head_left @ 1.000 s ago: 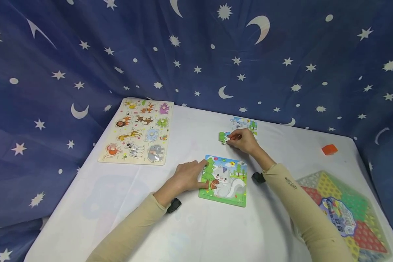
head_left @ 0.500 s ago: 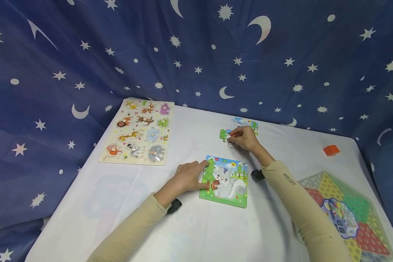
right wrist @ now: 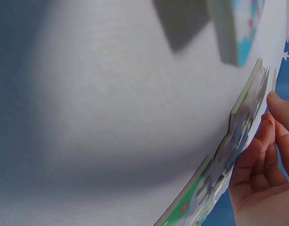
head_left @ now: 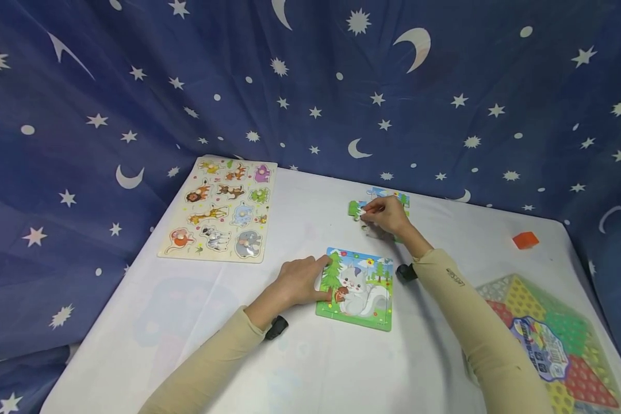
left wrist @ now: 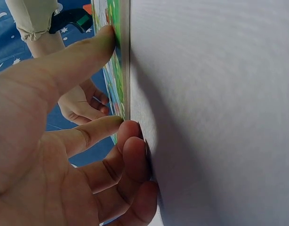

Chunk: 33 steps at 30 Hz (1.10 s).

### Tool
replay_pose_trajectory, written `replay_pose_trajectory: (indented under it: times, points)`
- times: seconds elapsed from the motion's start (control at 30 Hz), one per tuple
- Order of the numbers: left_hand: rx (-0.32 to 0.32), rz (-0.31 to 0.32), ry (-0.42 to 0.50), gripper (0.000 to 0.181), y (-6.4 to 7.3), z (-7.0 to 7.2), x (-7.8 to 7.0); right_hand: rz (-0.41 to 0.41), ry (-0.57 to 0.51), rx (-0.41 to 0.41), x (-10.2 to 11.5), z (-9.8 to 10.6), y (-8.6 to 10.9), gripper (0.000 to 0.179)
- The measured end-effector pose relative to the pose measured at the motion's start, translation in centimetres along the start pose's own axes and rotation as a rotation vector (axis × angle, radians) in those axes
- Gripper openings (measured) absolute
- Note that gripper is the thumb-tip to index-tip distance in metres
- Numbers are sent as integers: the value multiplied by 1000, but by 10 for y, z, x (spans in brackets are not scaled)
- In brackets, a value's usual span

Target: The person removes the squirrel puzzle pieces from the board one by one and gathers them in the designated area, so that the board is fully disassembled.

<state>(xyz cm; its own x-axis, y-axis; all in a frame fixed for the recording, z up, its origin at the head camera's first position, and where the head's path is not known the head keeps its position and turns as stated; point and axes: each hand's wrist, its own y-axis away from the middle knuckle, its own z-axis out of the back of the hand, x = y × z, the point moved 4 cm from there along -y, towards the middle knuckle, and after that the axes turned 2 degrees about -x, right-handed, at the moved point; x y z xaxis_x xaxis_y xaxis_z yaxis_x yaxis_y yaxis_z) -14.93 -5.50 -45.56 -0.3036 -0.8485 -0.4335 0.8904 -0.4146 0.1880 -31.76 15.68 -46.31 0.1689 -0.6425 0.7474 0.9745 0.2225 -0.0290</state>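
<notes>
Lining up the small puzzle piece [head_left: 354,209] calls, I judge, for a light pinch at its rim, so that its tabs and its printed side can be read against its neighbours. The right hand [head_left: 387,215] appears to hold this piece narrowly between thumb and fingertips, at the near-left side of the loose pieces [head_left: 403,199]; its knuckles hide part of that group, so whether the piece touches them I cannot tell. Lowering it flat, matching colour to colour and then pressing gently, would probably seat it best; forcing it at a tilt could nudge the rest askew. The left hand [head_left: 302,280] has thumb and forefinger spread wide along the left edge of the squirrel board [head_left: 359,287], which is likely steady enough with little pressure.

The small piece shows bright green at one end, white and blue toward the fingers. The loose pieces are thin and pale-edged, with blue sky, greenery and grey patches. The squirrel board lies flat nearer the person, a thin square picturing a grey-white squirrel with a brown acorn beside a green tree.
</notes>
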Motion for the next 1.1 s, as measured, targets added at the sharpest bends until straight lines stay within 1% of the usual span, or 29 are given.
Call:
replay_pose_trajectory:
  times: [0.27,0.73,1.1]
  points:
    - [2,0,-2,74,0,-1,0,-16,-18,-4,2,1,-3,17]
    - [2,-1,-12,73,1,-2,0,-74,-64,-19,-5,0,-16,18]
    - [-17,-5,-22,73,0,-1,0,-109,-52,-59,-6,0,-28,17]
